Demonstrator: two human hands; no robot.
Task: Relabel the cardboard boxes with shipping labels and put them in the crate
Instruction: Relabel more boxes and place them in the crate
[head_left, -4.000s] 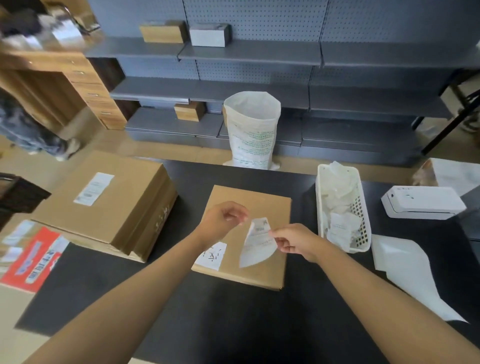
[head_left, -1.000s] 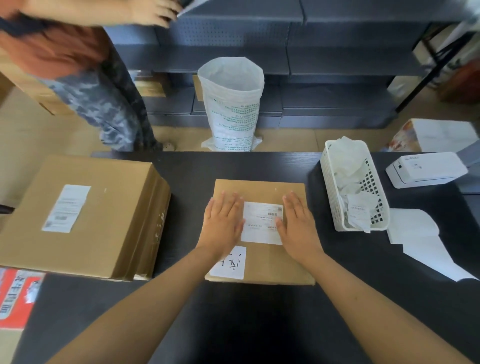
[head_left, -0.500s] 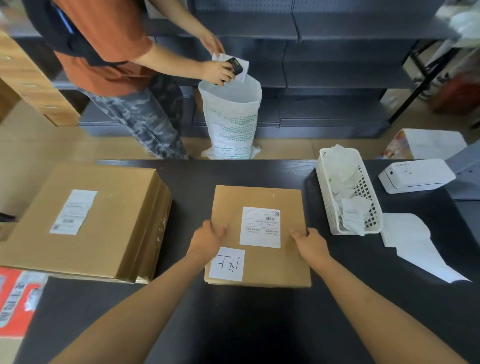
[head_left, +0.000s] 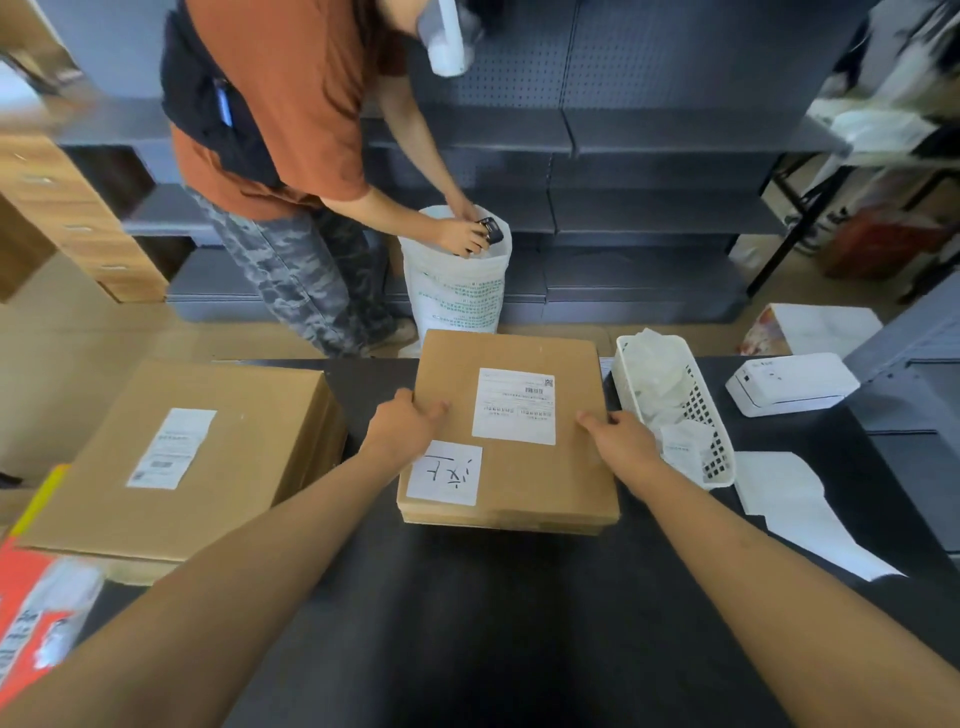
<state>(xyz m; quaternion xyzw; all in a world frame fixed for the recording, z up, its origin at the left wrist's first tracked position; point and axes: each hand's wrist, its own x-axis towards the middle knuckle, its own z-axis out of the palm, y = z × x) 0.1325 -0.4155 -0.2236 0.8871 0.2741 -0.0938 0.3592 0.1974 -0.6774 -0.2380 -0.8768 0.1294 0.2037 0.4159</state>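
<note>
Both hands: left (head_left: 402, 426), right (head_left: 621, 439) grip flat cardboard box (head_left: 519, 483) edges; shipping label (head_left: 514, 405) on top.

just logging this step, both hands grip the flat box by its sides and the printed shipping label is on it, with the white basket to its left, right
Not quite: the white basket stands to the right of the flat box, beside the right hand, as the head view shows. The rest holds: the left hand and right hand grip the box by its sides, and the printed shipping label is on it.
</note>
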